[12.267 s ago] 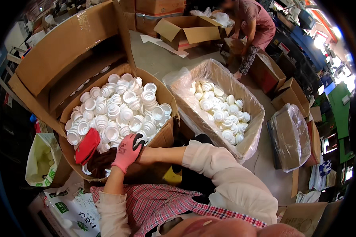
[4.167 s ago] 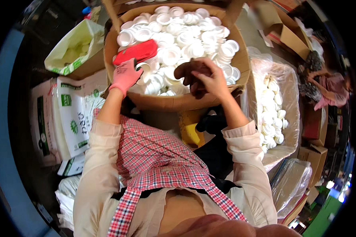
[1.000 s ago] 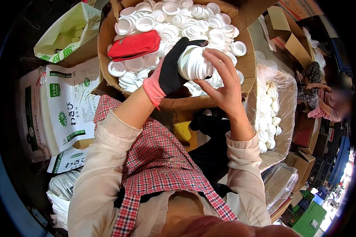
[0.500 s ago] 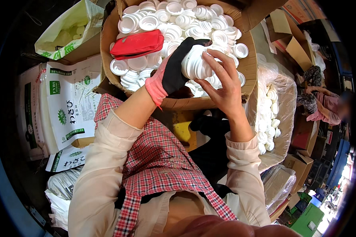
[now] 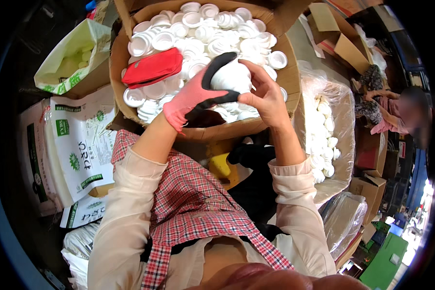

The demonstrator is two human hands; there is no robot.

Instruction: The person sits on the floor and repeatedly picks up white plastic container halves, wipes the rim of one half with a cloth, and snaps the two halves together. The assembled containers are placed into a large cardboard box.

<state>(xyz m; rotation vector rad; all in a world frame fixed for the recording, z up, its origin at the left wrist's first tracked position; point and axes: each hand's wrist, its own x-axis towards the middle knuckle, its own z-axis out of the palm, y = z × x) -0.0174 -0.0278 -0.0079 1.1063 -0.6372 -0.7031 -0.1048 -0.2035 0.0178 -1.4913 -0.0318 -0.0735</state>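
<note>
Left hand [image 5: 195, 94]: gloved in pink and black, fingers curled tightly around the near side of a stack of white plastic lids, which is gripped from below and behind.
Right hand [image 5: 266, 94]: bare, fingers partly spread and pressed against the far side of the same stack, apparently so that the pieces are kept from sliding apart.
Stack of white lids [image 5: 232, 77]: held between both hands, raised just above the open box, a rounded white bundle kept together by pressure from two sides.
Cardboard box [image 5: 217, 131]: open at the top, directly in front of the body, filled with loose round white lids [image 5: 198, 24] lying in a heap.
Red pouch [image 5: 152, 68]: a flat red object laid on the lids at the left of the box, apart from both hands.
Clear plastic bag [image 5: 324, 125]: standing to the right of the box, holding more white pieces.
Printed paper sacks [image 5: 79, 145]: lying on the left, well apart from the hands.
Another person [image 5: 396, 113]: seen at the far right, bent low among other cartons.
</note>
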